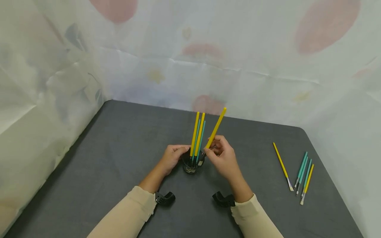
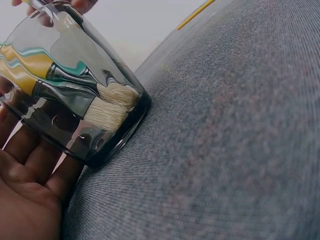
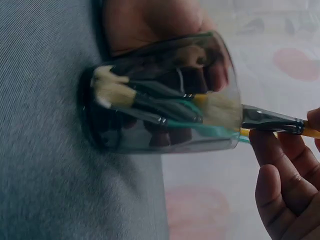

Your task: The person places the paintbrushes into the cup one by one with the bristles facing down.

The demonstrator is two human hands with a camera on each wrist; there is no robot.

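Glass (image 1: 190,166) stands on the dark table (image 1: 119,158) between the two hands, with the left hand (image 1: 172,158) wrapped round its left side, fingers curled against the wall and thumb near the rim. Inside it stand two yellow brushes and a teal one (image 1: 197,135), bristles down on the bottom, as the left wrist view shows (image 2: 107,107). The right hand (image 1: 221,158) pinches a fourth yellow brush (image 1: 215,128) by the lower handle just above the ferrule, fingers narrow round it; the right wrist view shows its bristle tip (image 3: 220,111) just inside the mouth of the glass.

To seat this brush well, I judge the handle should be tipped nearer upright so the bristles slide down the inner wall rather than catch on the standing brushes, and the pinch should ease only once the tip rests on the bottom. The left hand's hold should stay firm, since a slanted push at the rim could tilt the glass.

Both forearms, in cream sleeves, reach forward and angle inward to meet at the glass; the right wrist is bent so the handle leans up and away to the right. Well off to the right of the right hand lie four more brushes (image 1: 300,175) on the table
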